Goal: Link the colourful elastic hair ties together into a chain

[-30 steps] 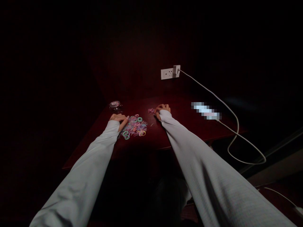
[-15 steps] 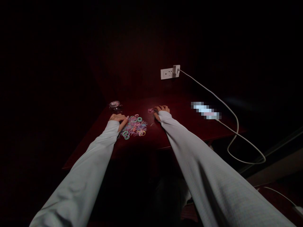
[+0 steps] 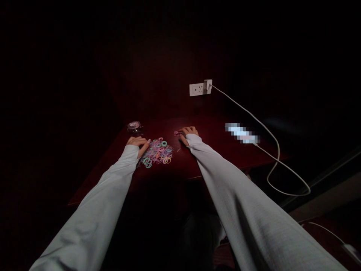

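On the dark red table lies a loose pile of small colourful hair ties (image 3: 159,152), pink, purple, green and yellow. My left hand (image 3: 136,142) rests against the pile's left side, fingers loosely bent and thumb stretched along the ties; I see nothing held in it. Farther back and to the right, a small bunch of pink hair ties (image 3: 176,133) sits apart from the pile. My right hand (image 3: 190,131) is at that bunch, its forefinger touching the right side and its thumb held away, lower down. Long pale sleeves cover both arms.
A clear jar with a round lid (image 3: 134,126) stands behind my left hand. On the right lies a lit, blurred phone (image 3: 241,133), its white cable (image 3: 248,112) running to a charger in the wall socket (image 3: 196,89). The table's front edge (image 3: 194,177) is close to me.
My right hand has shifted slightly left, its forefinger now at the small pink bunch. My left hand stays beside the pile. The whole view has moved a little.
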Demonstrator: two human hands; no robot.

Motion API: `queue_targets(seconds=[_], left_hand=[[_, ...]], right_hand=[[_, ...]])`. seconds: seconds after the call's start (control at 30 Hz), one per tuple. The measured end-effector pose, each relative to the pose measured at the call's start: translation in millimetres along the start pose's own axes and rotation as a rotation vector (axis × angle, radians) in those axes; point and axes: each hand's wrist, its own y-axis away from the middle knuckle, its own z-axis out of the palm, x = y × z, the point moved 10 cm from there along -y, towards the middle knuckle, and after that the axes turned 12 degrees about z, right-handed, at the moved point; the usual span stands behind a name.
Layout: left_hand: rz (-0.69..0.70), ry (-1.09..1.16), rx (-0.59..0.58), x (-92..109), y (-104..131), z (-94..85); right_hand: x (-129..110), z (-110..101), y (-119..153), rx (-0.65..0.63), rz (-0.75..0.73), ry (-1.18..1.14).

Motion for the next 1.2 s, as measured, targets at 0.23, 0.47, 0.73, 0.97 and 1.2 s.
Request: queue_targets(seconds=[0.23, 0.47, 0.73, 0.97, 1.2], left_hand=[[-0.055, 0.064, 0.26, -13, 3, -19.7], [-0.142, 0.006, 0.483, -51, 20, -26.2], [-0.186, 0.013, 0.444, -58, 25, -19.3], [-0.241, -0.053, 0.314, -44, 33, -5.9], [-0.292, -0.155, 0.214, -40, 43, 9.0]], right_hand=[[-12, 10, 3, -0.038, -0.116, 0.075], [-19, -10, 17, 0.032, -0.05, 0.269], [-20, 2, 39, 0.04, 0.084, 0.386], [-38, 16, 38, 0.091, 0.056, 0.34], [-64, 11, 45, 0.102, 0.013, 0.246]])
